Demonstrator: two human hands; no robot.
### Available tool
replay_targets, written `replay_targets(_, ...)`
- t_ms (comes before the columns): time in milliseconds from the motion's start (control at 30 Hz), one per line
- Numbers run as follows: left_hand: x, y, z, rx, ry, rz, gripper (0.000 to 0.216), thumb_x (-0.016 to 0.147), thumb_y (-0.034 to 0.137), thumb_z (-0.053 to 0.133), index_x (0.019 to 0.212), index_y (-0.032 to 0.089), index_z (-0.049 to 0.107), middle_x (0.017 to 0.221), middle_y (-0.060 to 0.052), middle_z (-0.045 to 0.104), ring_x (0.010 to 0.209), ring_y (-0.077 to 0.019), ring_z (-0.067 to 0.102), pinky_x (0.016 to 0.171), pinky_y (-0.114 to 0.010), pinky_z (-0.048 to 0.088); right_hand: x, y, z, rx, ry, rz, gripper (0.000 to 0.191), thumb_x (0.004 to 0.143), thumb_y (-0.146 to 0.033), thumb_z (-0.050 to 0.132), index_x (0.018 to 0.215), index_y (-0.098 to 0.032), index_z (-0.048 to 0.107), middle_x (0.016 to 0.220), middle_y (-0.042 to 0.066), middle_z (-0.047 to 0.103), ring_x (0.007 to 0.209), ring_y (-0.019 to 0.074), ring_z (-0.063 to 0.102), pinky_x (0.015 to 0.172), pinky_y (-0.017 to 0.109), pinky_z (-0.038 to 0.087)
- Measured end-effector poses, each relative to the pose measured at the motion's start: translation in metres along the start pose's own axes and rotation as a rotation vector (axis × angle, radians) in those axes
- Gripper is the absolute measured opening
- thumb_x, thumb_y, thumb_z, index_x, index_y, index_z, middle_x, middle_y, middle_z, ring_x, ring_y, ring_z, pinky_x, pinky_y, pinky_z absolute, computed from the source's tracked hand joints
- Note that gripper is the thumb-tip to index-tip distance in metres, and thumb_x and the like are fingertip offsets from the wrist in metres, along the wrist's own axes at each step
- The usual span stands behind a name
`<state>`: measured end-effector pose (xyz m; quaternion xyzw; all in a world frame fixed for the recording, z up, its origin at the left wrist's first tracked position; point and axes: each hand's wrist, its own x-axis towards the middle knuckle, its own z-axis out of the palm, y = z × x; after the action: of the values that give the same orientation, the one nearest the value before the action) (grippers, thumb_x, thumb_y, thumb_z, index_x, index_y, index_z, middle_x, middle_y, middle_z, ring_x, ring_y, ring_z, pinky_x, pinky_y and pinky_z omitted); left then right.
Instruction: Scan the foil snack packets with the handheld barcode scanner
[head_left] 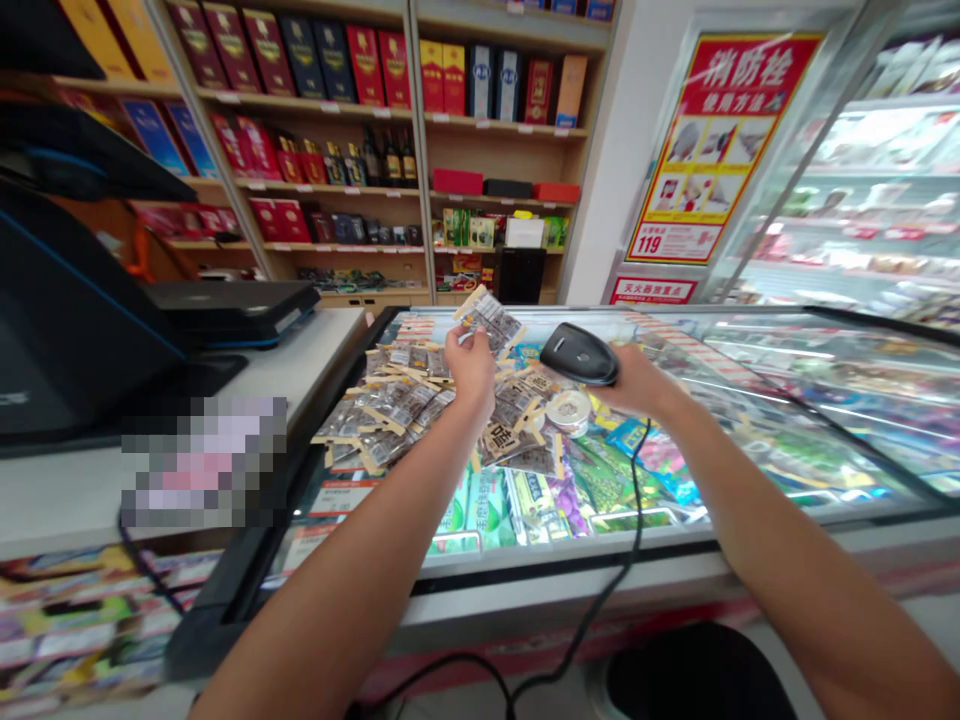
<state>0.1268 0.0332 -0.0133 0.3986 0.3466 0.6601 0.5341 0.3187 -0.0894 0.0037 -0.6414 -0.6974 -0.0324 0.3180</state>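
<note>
Between the fingers of my left hand [472, 362] is a small snack packet [495, 322] with clear film and tan ends, raised above the glass-topped freezer. My right hand [630, 380] is wrapped round a black barcode scanner [579, 354], whose head points left toward that packet. From the scanner a black cable [637, 500] hangs down over the freezer's front edge. Many similar packets [397, 405] lie heaped on the glass below and left of my left hand. At the right of the heap, near the scanner, stands a round tub [568, 412] with a pale lid.
On the left counter [67, 505] stand a black checkout machine [75, 290] and a flat black scale [232, 300]. Bright frozen-food bags [607, 470] show through the freezer glass. Behind are shelves of boxed bottles [375, 70]; a black stool [701, 675] is at the bottom.
</note>
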Motion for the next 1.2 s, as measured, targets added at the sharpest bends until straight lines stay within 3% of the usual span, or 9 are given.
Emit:
replay_targets(200,0.0,-0.008,0.002,-0.024,-0.027,0.016,0.011,0.092,0.021,0.057,0.099,0.021,0.048,0.072,0.005,0.061,0.062,-0.0103,0.06,0.06,-0.021,0.049,0.0,-0.008,-0.001,-0.001,-0.04,-0.008,0.014,0.065,-0.027,0.064,0.076,-0.019,0.068,0.069,0.003,0.071,0.069,0.0238,0.066,0.062,0.029,0.046)
replay_targets(400,0.002,-0.006,0.002,0.082,-0.026,0.047,0.01,0.093,0.022,0.055,0.102,0.021,0.05,0.076,0.002,0.064,0.066,-0.0128,0.063,0.062,-0.023,0.05,0.001,-0.003,0.002,0.007,0.021,-0.064,0.02,0.066,-0.028,0.065,0.079,-0.015,0.072,0.069,0.004,0.072,0.068,0.023,0.065,0.06,0.028,0.046)
replay_targets(500,0.007,0.001,-0.005,0.428,-0.111,0.221,0.017,0.094,0.023,0.053,0.11,0.019,0.057,0.081,-0.002,0.069,0.075,-0.0173,0.069,0.072,-0.027,0.052,0.006,0.016,-0.003,-0.045,0.091,0.044,0.026,0.069,-0.03,0.066,0.088,-0.013,0.074,0.074,0.006,0.073,0.073,0.0255,0.068,0.062,0.029,0.047)
replay_targets(633,0.009,0.015,-0.018,1.136,-0.318,0.482,0.029,0.093,0.023,0.051,0.117,0.016,0.066,0.095,-0.013,0.074,0.098,-0.0304,0.07,0.088,-0.04,0.051,0.008,0.073,-0.022,-0.305,0.106,0.405,0.031,0.079,-0.034,0.064,0.095,-0.01,0.075,0.086,0.015,0.075,0.084,0.0318,0.072,0.069,0.033,0.05)
replay_targets(767,0.002,0.023,-0.025,1.533,-0.313,0.596,0.036,0.094,0.022,0.046,0.122,0.01,0.064,0.117,-0.022,0.067,0.114,-0.0374,0.062,0.093,-0.046,0.049,-0.004,0.129,-0.042,-0.477,0.079,0.681,0.041,0.081,-0.043,0.068,0.102,-0.008,0.075,0.099,0.023,0.075,0.097,0.0374,0.071,0.075,0.037,0.052)
replay_targets(867,-0.004,0.024,-0.025,1.575,-0.28,0.694,0.04,0.092,0.021,0.049,0.129,0.011,0.06,0.129,-0.023,0.059,0.117,-0.0378,0.057,0.093,-0.047,0.049,-0.014,0.143,-0.049,-0.453,-0.017,0.782,0.044,0.08,-0.055,0.07,0.092,-0.013,0.074,0.084,0.016,0.074,0.085,0.0329,0.072,0.068,0.035,0.052)
replay_targets(1000,-0.011,0.024,-0.021,1.518,-0.317,0.751,0.036,0.093,0.023,0.049,0.125,0.017,0.064,0.126,-0.018,0.06,0.114,-0.0359,0.056,0.09,-0.048,0.049,-0.016,0.139,-0.048,-0.358,-0.174,0.8,0.038,0.077,-0.056,0.074,0.074,-0.018,0.069,0.058,0.006,0.065,0.062,0.0241,0.067,0.058,0.031,0.049)
replay_targets(1200,-0.019,0.023,-0.013,1.431,-0.365,0.763,0.029,0.093,0.025,0.051,0.116,0.021,0.067,0.12,-0.013,0.063,0.112,-0.032,0.056,0.088,-0.045,0.05,-0.013,0.141,-0.038,-0.162,-0.111,0.714,0.031,0.07,-0.044,0.084,0.079,-0.019,0.067,0.057,0.002,0.064,0.05,0.0185,0.06,0.05,0.029,0.047)
